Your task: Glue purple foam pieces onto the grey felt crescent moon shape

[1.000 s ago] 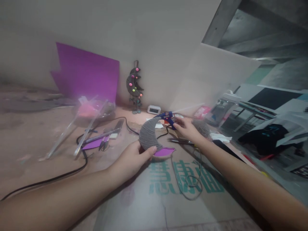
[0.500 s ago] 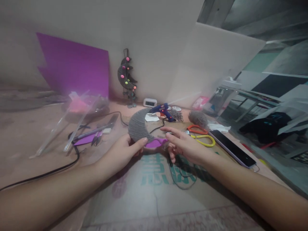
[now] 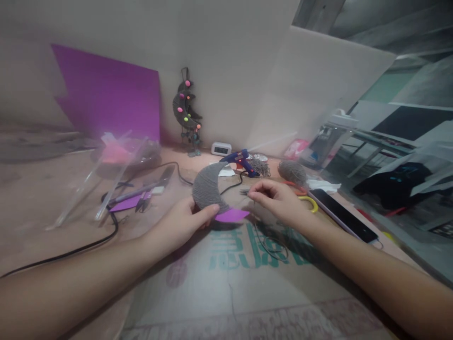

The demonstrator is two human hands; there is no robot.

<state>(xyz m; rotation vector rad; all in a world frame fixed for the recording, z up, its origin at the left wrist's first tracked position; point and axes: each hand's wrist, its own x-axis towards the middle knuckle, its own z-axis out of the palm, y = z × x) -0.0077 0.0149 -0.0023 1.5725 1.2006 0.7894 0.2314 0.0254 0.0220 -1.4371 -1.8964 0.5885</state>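
Note:
My left hand [image 3: 187,217] grips the lower edge of a crescent moon [image 3: 208,189], thumb in front and fingers behind. Grey yarn covers most of the moon; its lower purple tip [image 3: 232,216] is bare. To the right, my right hand [image 3: 276,198] has thumb and index finger pinched on a strand of grey yarn, apart from the moon. Slack yarn [image 3: 260,241] hangs in a loop below that hand. Partly hidden behind it lie scissors with a yellow handle [image 3: 313,204]; their metal tips show beyond the fingertips.
A glue gun [image 3: 244,160] stands behind the moon, its cable running left. A phone [image 3: 343,216] and a yarn ball [image 3: 292,171] lie on the right. At the back, a decorated moon hanging [image 3: 186,111] and a purple sheet [image 3: 113,97] lean on the wall.
My right hand has gone from loosely spread fingers to a pinch on the yarn, moving slightly up and right. The moon has shifted a little right, and its purple tip shows more fully.

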